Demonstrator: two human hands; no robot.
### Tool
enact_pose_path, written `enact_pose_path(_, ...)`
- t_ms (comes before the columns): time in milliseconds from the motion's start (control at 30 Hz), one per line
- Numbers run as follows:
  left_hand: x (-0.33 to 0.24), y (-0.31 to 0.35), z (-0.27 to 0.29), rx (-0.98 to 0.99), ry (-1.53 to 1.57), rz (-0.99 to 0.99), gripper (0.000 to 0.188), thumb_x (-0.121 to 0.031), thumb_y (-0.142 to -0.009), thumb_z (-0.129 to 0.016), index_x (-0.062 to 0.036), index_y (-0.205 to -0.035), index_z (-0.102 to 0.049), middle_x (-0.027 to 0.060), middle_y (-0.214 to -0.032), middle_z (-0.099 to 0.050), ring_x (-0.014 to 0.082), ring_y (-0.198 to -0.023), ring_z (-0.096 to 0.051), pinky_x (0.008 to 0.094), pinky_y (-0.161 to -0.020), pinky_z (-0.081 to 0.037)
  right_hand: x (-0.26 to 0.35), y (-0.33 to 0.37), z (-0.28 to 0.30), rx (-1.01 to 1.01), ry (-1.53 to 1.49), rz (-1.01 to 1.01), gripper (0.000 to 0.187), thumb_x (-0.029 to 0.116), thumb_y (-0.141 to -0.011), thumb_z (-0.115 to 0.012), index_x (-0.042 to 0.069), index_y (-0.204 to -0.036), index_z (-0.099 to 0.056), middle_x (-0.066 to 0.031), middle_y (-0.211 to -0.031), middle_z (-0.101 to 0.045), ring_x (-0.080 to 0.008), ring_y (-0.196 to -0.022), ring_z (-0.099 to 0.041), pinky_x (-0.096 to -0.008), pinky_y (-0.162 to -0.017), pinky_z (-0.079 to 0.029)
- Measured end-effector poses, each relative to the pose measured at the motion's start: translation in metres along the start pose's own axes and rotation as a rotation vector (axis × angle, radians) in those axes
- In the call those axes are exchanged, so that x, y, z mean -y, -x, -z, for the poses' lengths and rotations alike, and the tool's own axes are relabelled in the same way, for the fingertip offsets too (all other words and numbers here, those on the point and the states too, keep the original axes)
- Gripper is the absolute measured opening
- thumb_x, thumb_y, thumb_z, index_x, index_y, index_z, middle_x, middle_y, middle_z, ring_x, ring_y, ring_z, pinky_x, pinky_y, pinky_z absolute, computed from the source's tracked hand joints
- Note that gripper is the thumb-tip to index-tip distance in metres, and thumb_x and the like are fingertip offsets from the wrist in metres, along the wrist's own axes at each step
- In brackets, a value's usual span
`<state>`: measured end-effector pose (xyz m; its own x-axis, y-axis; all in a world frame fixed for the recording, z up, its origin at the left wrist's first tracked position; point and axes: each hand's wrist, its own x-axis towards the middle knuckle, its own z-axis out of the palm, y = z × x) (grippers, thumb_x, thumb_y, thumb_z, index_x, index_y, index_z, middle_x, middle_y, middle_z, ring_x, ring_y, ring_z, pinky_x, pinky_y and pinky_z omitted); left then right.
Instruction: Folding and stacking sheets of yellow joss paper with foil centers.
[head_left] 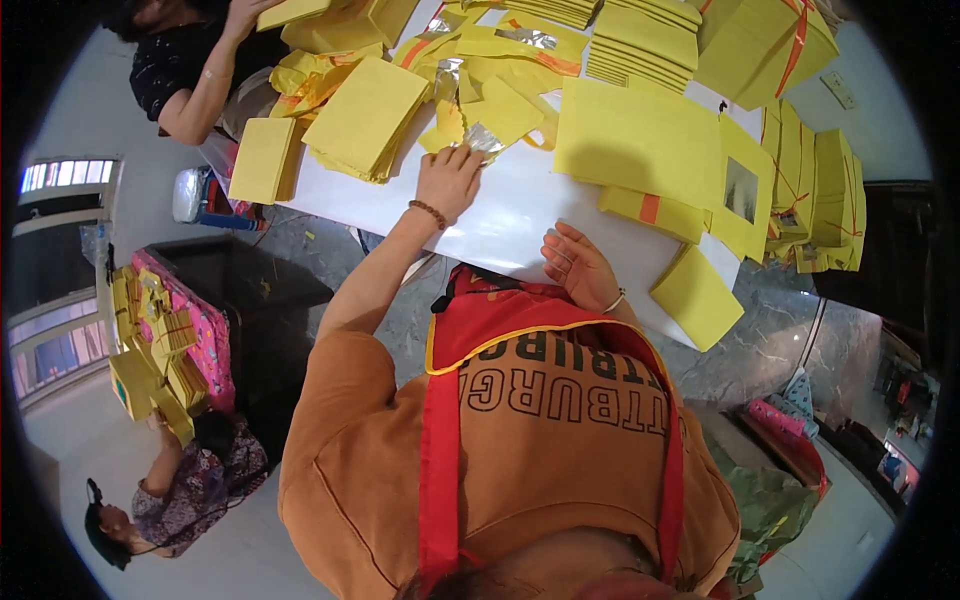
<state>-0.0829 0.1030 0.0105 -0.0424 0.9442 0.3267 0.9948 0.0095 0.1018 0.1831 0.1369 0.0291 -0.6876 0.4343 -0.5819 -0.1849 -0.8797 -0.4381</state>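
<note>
**Left hand (pixel 448 190) at the foil-patched paper (pixel 508 110)**

At eleven o'clock my left fingers bend over the worktop (pixel 510 215), the foil-patched paper at one o'clock from them; whether they pinch it, I can't tell. A yellow stack (pixel 365 110) lies at their ten o'clock. My right hand (pixel 582 268), towards twelve, curls loosely around nothing visible. I'd judge this a reaching step; the next move calls for pinching a loose edge.

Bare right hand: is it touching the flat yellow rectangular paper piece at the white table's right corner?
Apart: the head view shows white tabletop between the right hand and the yellow piece.
</note>
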Motion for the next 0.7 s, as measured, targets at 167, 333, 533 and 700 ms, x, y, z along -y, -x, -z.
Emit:
enact_pose_path(167, 0.009, 0.002, 0.024, -0.05, 0.04, -0.05, 0.008, -0.014, -0.074, -0.056, -0.0092, -0.08, -0.057, 0.0043, -0.065, -0.053, 0.0214, -0.064, -0.052, 0.0349, -0.058, -0.038, -0.007, -0.015, -0.013, 0.006, -0.011, 0.0, 0.034, 0.019, -0.085, -0.052, 0.01, -0.116, -0.043, -0.0081, -0.109, -0.053, -0.018, -0.097, -0.052, -0.0318, -0.08, -0.043)
enact_pose_path(333, -0.035, 0.025, 0.061, 0.217, 0.271, -0.129, 0.019, -0.012, -0.072, -0.057, -0.0086, -0.091, -0.057, 0.0075, -0.07, -0.054, 0.0241, -0.069, -0.054, 0.0354, -0.062, -0.04, -0.013, -0.04, -0.036, -0.006, -0.109, 0.016, 0.037, 0.018, -0.085, -0.052, 0.009, -0.118, -0.041, -0.0106, -0.113, -0.05, -0.0203, -0.099, -0.052, -0.0324, -0.081, -0.044)
enact_pose_path(533, -0.023, 0.021, 0.056, 0.253, 0.77, 0.278, 0.017, -0.013, -0.08, -0.053, -0.0045, -0.093, -0.06, 0.0149, -0.086, -0.06, 0.03, -0.076, -0.058, 0.0357, -0.066, -0.046, -0.024, -0.085, -0.034, 0.023, 0.215, 0.248, 0.037, 0.013, -0.084, -0.051, 0.005, -0.119, -0.041, -0.0089, -0.107, -0.053, -0.0184, -0.091, -0.057, -0.0304, -0.071, -0.049)
enact_pose_path(700, 0.016, -0.024, 0.054, 0.104, 0.817, 0.295, 0.019, -0.011, -0.081, -0.049, -0.0033, -0.094, -0.061, 0.0156, -0.082, -0.061, 0.0259, -0.071, -0.06, 0.0308, -0.064, -0.046, -0.019, -0.089, -0.051, 0.094, 0.28, 0.091, 0.027, 0.014, -0.083, -0.053, 0.003, -0.108, -0.052, -0.0054, -0.094, -0.059, -0.0145, -0.08, -0.059, -0.0282, -0.068, -0.05)
